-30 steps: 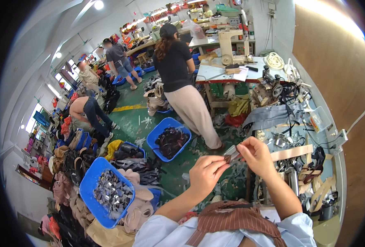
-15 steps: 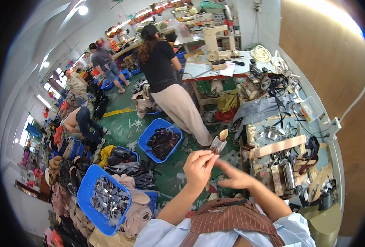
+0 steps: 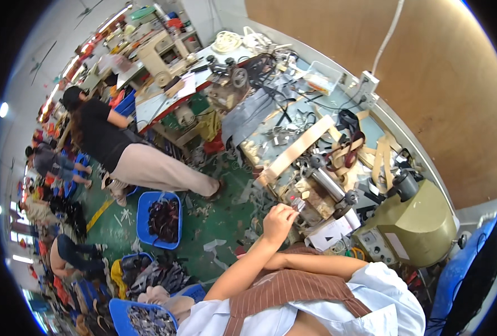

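Note:
My left hand (image 3: 278, 222) is raised at the near edge of the cluttered workbench (image 3: 315, 120), fingers pinched on a small strap piece (image 3: 295, 205) with a bit of metal and red on it. The piece sits right against a small metal roller machine (image 3: 329, 187) on the bench. My right forearm lies across my chest, over a brown striped apron (image 3: 293, 288). It runs behind my left arm, so my right hand is hidden.
An olive-green motor housing (image 3: 422, 224) stands right of the machine. A wooden slat (image 3: 299, 148) and tan straps (image 3: 343, 154) lie on the bench. Blue bins (image 3: 159, 219) of dark pieces sit on the green floor. A person in a black top (image 3: 119, 151) stands left.
Both hands held the small piece up in front of me; now my right hand has dropped out of sight, my left carries the piece to the machine, and my view has swung right toward the bench.

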Motion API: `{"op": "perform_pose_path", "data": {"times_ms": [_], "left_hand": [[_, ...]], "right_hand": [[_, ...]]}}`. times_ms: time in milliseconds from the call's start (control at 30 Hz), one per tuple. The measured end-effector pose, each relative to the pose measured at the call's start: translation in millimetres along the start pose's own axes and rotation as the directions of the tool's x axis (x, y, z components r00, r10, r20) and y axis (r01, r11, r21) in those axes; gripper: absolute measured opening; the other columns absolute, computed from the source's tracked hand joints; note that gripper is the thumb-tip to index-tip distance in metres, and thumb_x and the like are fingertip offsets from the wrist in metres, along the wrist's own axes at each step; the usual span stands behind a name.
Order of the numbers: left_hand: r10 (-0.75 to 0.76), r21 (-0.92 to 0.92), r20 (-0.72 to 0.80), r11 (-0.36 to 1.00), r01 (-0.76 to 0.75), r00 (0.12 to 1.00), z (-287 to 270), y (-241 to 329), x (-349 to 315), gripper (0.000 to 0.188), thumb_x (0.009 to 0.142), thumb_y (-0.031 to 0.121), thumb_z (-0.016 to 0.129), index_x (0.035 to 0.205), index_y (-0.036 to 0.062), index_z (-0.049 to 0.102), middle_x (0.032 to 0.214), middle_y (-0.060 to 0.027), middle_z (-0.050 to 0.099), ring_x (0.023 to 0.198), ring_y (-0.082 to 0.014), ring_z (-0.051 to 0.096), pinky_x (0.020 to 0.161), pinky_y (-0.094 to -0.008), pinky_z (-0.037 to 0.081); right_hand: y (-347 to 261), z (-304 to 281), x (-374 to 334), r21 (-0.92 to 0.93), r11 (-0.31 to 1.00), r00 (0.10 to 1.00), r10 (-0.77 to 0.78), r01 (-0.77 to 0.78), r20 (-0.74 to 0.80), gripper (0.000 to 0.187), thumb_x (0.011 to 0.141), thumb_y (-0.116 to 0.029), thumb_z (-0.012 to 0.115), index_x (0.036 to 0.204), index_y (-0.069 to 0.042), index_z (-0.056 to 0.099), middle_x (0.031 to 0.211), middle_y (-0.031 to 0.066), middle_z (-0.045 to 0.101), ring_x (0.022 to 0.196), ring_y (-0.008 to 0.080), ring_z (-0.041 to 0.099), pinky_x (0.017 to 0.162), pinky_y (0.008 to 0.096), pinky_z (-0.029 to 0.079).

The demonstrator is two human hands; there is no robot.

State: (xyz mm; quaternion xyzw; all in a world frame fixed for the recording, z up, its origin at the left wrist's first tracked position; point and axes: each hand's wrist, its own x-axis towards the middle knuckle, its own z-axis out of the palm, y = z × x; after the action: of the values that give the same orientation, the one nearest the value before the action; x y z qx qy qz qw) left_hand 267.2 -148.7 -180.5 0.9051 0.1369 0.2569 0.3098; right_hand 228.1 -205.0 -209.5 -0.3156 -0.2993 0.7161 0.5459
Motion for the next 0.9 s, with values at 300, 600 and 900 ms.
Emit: {"op": "perform_pose_path", "data": {"times_ms": [300, 600, 900], "left_hand": [[0.017, 0.014, 0.155, 1.000, -0.020, 0.988, 53.4, -0.1, 13.6, 0.012, 0.068, 0.016, 0.071, 0.066, 0.0070, 0.064, 0.075, -0.0030, 0.059, 0.072, -0.0217, 0.058, 0.061, -0.0324, 0.048], [0.052, -0.116, 0.289, 0.993, -0.019, 0.956, 79.9, -1.3, 42.7, 0.018, 0.073, 0.024, 0.068, 0.077, 0.0065, 0.064, 0.082, -0.0058, 0.060, 0.078, -0.0260, 0.059, 0.067, -0.0343, 0.048], [0.227, 0.025, 0.964, 0.449, 0.893, -0.141, -86.9, -112.9, -52.0, 0.045, 0.087, 0.032, 0.055, 0.119, 0.0009, 0.052, 0.095, -0.0096, 0.065, 0.088, -0.0182, 0.063, 0.081, -0.0324, 0.049]], "right_hand": [[-16.4, -4.0, -40.8, 0.181, 0.982, 0.961, -0.002, 0.054, -0.276, 0.016, 0.087, -0.013, 0.051, 0.092, -0.002, 0.061, 0.058, 0.0026, 0.053, 0.038, 0.0081, 0.040, 0.032, 0.0240, 0.026], [21.1, -42.2, -34.9, 0.515, 0.836, 0.950, -0.025, 0.190, -0.310, 0.039, 0.092, -0.025, 0.049, 0.124, -0.002, 0.045, 0.127, 0.0117, 0.049, 0.116, 0.0217, 0.048, 0.097, 0.0345, 0.038], [-3.9, -37.4, -40.8, 0.658, 0.690, 0.911, -0.002, 0.300, -0.413, 0.043, 0.085, -0.032, 0.058, 0.120, -0.009, 0.048, 0.116, 0.0077, 0.055, 0.106, 0.0214, 0.053, 0.089, 0.0372, 0.043]]}}
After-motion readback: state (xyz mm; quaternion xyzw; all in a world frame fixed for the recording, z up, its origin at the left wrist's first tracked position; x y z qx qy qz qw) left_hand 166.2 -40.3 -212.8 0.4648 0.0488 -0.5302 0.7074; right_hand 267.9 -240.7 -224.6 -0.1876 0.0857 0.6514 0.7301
